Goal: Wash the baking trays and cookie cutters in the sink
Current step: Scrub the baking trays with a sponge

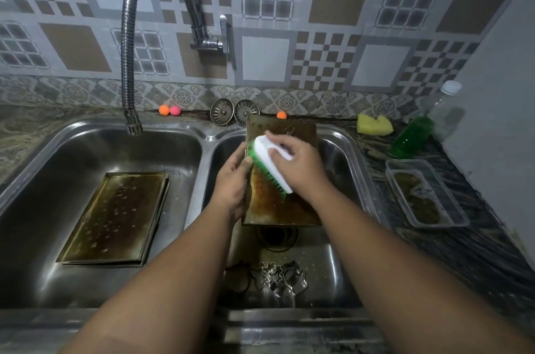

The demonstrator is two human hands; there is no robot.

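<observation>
Right basin of the sink (208, 135), and here's the action: a browned baking tray (275, 206) stands tilted on its near short edge by the drain. Its long axis runs straight away from the person, and its far end leans up at the back rim. The left hand (231, 180) comes in from the tray's left side, fingers curled round that long edge, bracing it. The right hand (301, 162) sits on top of the tray's face, clamped over the white back of a scrub brush (262, 148), green bristles pressed down onto the metal.

The brush lies on a diagonal, its far tip near the tray's left edge just beside the left thumb, its near end pointing toward the right wrist. The dirtiest brown patch looks to be below the brush, toward the drain end, so I'd judge the next stroke pulls down the tray's length toward the person. The right hand is the one placed for it, while the left only steadies.

Both forearms reach in long and low, wrists over the basin, and the right wrist cocks inward.

More work waits: a second tray (115, 214) lies flat in the left basin, speckled with droplets, under the faucet (127, 64). The cookie cutters (280, 278) sit in a small heap on the right basin's near floor, well below both hands.
</observation>
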